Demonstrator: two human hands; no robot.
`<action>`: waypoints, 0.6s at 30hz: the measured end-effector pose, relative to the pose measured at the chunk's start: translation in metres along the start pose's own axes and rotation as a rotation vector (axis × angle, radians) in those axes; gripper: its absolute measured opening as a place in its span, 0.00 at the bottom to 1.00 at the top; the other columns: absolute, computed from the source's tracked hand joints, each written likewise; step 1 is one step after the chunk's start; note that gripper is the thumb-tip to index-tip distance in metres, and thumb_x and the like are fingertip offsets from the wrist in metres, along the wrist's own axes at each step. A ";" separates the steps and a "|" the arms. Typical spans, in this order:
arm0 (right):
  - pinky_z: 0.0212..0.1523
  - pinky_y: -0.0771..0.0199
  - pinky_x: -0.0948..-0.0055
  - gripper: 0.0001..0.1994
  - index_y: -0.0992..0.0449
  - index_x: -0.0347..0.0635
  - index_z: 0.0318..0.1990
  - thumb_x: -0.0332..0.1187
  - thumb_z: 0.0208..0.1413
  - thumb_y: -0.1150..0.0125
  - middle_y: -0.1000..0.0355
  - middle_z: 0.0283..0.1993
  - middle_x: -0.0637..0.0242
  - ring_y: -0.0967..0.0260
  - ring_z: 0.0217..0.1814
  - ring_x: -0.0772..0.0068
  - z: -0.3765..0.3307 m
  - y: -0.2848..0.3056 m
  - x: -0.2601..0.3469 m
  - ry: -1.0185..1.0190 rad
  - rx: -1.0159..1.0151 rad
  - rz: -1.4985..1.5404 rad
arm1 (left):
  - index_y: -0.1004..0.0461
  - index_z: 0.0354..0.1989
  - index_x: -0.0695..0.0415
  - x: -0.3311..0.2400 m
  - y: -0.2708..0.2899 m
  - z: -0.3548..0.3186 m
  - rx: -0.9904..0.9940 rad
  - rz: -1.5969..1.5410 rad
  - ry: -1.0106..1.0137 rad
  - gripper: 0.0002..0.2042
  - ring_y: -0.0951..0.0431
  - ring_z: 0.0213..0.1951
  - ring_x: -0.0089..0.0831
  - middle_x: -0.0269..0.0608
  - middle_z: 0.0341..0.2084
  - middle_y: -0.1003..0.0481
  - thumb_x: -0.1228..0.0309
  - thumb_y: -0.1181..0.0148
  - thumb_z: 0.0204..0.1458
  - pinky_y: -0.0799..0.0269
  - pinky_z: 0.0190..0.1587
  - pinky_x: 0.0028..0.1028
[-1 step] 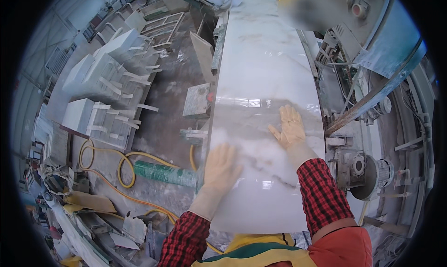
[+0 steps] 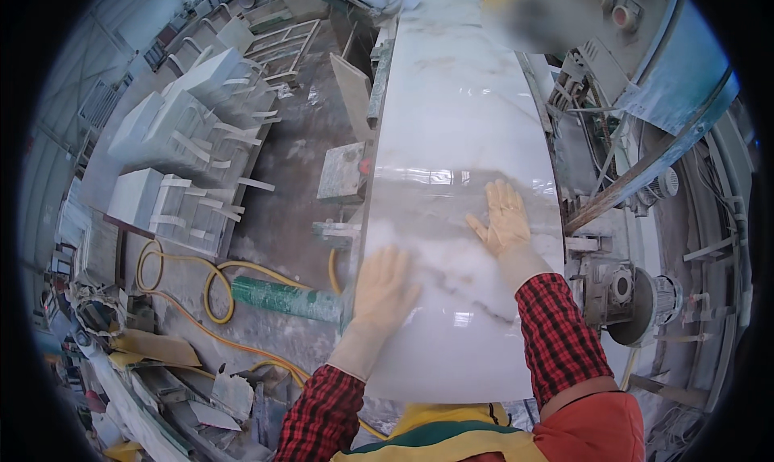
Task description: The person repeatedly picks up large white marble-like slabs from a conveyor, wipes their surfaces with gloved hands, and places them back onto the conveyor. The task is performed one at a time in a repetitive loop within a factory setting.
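A long, polished white stone slab with grey and brownish veins stretches away from my body. My right hand, in a pale yellow rubber glove, lies flat on its right part, fingers extended and thumb apart. Nearer to me, my left hand wears a matching glove and rests palm down by the slab's left edge. Its fingers are stretched out but a little blurred. Neither hand grips anything. Both palms are hidden.
Left of the slab are a green pipe, a looped yellow hose and strapped pale blocks. Broken stone pieces lie at lower left. A motor with a disc and a slanting metal bar flank the right side.
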State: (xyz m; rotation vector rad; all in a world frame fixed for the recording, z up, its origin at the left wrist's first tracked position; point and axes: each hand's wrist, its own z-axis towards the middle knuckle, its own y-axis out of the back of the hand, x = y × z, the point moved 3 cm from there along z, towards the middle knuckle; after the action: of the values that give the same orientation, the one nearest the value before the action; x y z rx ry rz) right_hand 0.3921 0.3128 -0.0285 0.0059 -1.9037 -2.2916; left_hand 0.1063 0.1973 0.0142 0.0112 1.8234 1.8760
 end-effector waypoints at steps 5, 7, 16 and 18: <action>0.83 0.59 0.51 0.45 0.44 0.39 0.77 0.62 0.63 0.42 0.46 0.81 0.49 0.53 0.83 0.46 0.004 -0.001 0.003 0.008 0.003 0.016 | 0.37 0.72 0.60 -0.003 0.000 -0.015 -0.027 0.008 -0.008 0.34 0.40 0.71 0.62 0.61 0.70 0.38 0.57 0.38 0.59 0.48 0.75 0.53; 0.83 0.59 0.52 0.44 0.42 0.38 0.76 0.62 0.63 0.42 0.46 0.81 0.49 0.52 0.83 0.47 0.006 0.004 0.006 -0.006 0.016 0.041 | 0.35 0.67 0.60 -0.009 0.007 -0.030 -0.039 0.017 -0.014 0.32 0.37 0.68 0.60 0.59 0.65 0.35 0.59 0.37 0.57 0.44 0.72 0.52; 0.82 0.58 0.53 0.45 0.41 0.34 0.76 0.62 0.63 0.43 0.47 0.82 0.50 0.56 0.85 0.50 0.011 0.023 0.008 -0.010 0.053 0.051 | 0.32 0.68 0.63 -0.030 0.023 -0.161 -0.285 0.071 0.183 0.32 0.33 0.63 0.64 0.61 0.63 0.31 0.62 0.35 0.56 0.38 0.66 0.51; 0.83 0.58 0.53 0.45 0.41 0.34 0.76 0.62 0.63 0.43 0.48 0.82 0.51 0.56 0.85 0.51 0.011 0.027 0.014 -0.007 0.064 0.081 | 0.34 0.69 0.63 -0.018 0.002 -0.201 -0.279 0.000 0.385 0.31 0.32 0.64 0.61 0.61 0.64 0.31 0.61 0.36 0.60 0.37 0.67 0.49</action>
State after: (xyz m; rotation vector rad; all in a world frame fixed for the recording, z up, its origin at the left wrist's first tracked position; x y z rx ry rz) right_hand 0.3800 0.3169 0.0011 -0.0702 -1.9430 -2.1814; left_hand 0.0501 0.0041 0.0032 -0.4776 1.7721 2.2346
